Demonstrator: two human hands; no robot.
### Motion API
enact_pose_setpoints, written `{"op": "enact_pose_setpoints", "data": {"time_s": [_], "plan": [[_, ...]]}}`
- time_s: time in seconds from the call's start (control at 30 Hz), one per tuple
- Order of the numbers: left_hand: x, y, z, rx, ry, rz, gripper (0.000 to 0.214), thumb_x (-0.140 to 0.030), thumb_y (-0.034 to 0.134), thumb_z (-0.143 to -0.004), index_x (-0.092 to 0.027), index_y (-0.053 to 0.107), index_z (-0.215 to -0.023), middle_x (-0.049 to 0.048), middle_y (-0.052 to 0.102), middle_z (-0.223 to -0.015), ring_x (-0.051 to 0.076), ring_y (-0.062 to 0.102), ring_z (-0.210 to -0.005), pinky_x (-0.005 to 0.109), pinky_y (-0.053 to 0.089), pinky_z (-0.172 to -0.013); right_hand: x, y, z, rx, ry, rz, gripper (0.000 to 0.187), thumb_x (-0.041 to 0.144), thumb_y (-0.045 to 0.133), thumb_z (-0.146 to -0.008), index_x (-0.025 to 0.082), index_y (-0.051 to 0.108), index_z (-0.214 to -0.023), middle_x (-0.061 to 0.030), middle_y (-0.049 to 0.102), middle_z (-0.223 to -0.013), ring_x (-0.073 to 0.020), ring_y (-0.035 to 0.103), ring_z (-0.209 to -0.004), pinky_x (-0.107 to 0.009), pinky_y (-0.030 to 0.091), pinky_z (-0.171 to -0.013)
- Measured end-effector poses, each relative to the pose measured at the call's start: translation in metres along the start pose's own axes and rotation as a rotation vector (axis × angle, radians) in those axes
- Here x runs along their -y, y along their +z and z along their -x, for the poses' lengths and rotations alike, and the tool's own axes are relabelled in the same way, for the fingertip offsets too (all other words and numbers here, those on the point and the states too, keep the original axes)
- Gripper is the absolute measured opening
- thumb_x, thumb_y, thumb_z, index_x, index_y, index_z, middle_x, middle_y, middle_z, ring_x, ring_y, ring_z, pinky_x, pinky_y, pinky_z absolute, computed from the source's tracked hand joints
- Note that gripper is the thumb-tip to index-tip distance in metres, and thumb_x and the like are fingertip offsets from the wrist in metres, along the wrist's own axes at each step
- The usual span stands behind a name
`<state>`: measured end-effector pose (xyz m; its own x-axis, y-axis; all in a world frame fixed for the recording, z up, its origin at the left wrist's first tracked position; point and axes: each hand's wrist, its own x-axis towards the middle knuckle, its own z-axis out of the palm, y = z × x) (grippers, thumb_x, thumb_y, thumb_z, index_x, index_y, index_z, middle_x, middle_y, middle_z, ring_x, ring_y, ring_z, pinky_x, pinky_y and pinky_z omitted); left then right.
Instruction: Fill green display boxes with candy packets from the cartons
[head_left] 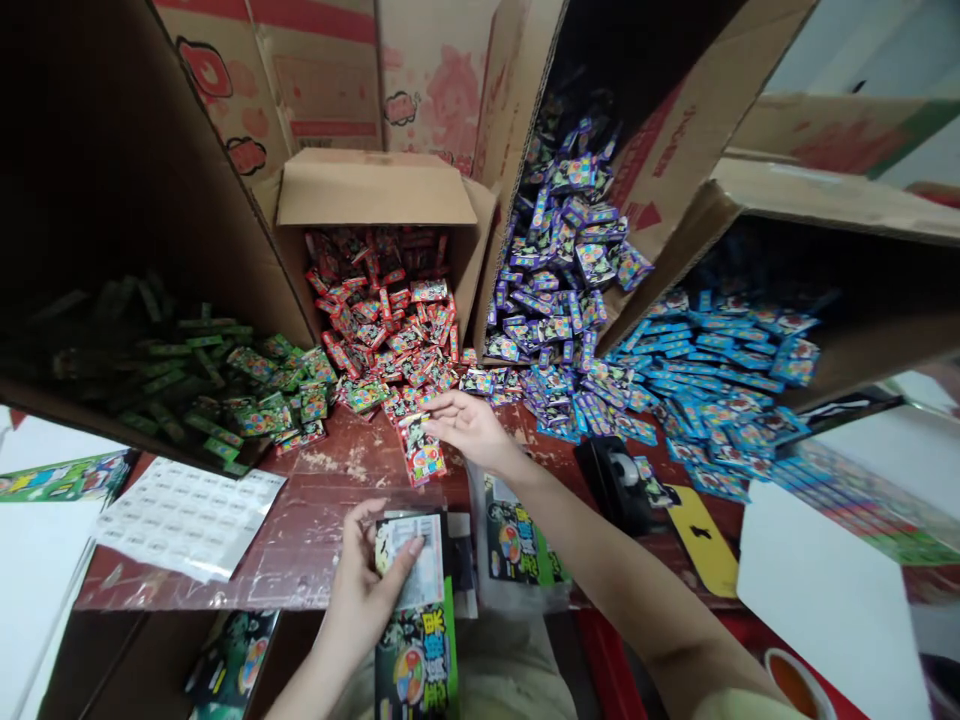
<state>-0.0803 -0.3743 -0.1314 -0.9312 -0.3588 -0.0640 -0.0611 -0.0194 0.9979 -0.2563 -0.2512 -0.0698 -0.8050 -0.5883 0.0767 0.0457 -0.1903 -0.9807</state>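
My left hand (371, 575) is closed around a black and green printed packet (412, 655) near the table's front edge. Its thumb presses on a pale printed label at the packet's upper part. Farther forward, my right hand (472, 428) has its fingers pinched at the top of a small red packet (425, 455), just in front of the heap of red packets (397, 330). Below my right forearm lies another black printed packet (517, 540) in a clear plastic bag.
Tipped cardboard boxes spill green packets (277, 390), purple packets (555, 270) and blue packets (712, 370). A sticker sheet (191, 515) lies left. A black tape dispenser (611, 485), a yellow card (701, 540) and a white sheet (832, 590) are right. A cup (799, 685) stands lower right.
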Motion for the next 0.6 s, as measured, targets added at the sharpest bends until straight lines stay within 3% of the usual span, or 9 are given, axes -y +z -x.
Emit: {"op": "enact_pose_setpoints", "data": {"time_s": [0.17,0.3,0.43,0.53,0.6], "plan": [[-0.008,-0.003,0.003,-0.061,0.018,-0.032,0.047,-0.034,0.070,-0.077,-0.026,0.041,-0.114,0.0020,0.057,-0.101,0.016,0.061,-0.090,0.028,0.048,-0.082,-0.004,0.012,0.009,0.144,0.057,0.071,0.041,0.025,0.079,-0.061,0.018,0.062,-0.098,0.0027,0.061,-0.079,-0.0068,0.055,-0.064,-0.021,0.047,-0.060],[-0.002,-0.004,0.005,-0.017,-0.010,-0.005,0.052,-0.035,0.071,-0.076,-0.025,0.039,-0.115,0.0039,0.058,-0.104,0.019,0.061,-0.096,0.031,0.047,-0.085,-0.001,0.013,0.024,0.266,0.134,0.057,0.038,0.023,0.083,-0.055,0.017,0.058,-0.084,0.0028,0.060,-0.077,-0.0062,0.051,-0.060,-0.019,0.043,-0.054],[-0.005,0.002,0.007,0.044,-0.022,0.035,0.051,-0.033,0.070,-0.078,-0.026,0.037,-0.117,0.0034,0.060,-0.104,0.018,0.062,-0.093,0.031,0.048,-0.084,0.003,0.022,0.029,0.180,0.106,-0.060,0.032,0.039,0.075,-0.069,0.018,0.054,-0.078,-0.0009,0.063,-0.081,-0.0082,0.054,-0.061,-0.020,0.043,-0.052],[-0.012,0.005,0.009,0.037,-0.017,0.035,0.052,-0.031,0.071,-0.077,-0.026,0.036,-0.115,0.0019,0.061,-0.097,0.018,0.064,-0.088,0.031,0.050,-0.080,-0.004,0.025,0.028,0.142,-0.058,0.010,0.024,0.037,0.071,-0.074,0.018,0.057,-0.079,-0.0015,0.061,-0.086,-0.0119,0.060,-0.078,-0.025,0.050,-0.072],[-0.013,0.005,0.009,0.003,-0.031,0.036,0.055,-0.032,0.073,-0.075,-0.026,0.035,-0.114,0.0002,0.062,-0.089,0.019,0.066,-0.080,0.030,0.051,-0.073,-0.012,0.022,0.030,0.175,-0.123,0.102,0.021,0.030,0.068,-0.077,0.019,0.062,-0.094,-0.0042,0.062,-0.102,-0.0143,0.060,-0.098,-0.031,0.048,-0.091]]}}
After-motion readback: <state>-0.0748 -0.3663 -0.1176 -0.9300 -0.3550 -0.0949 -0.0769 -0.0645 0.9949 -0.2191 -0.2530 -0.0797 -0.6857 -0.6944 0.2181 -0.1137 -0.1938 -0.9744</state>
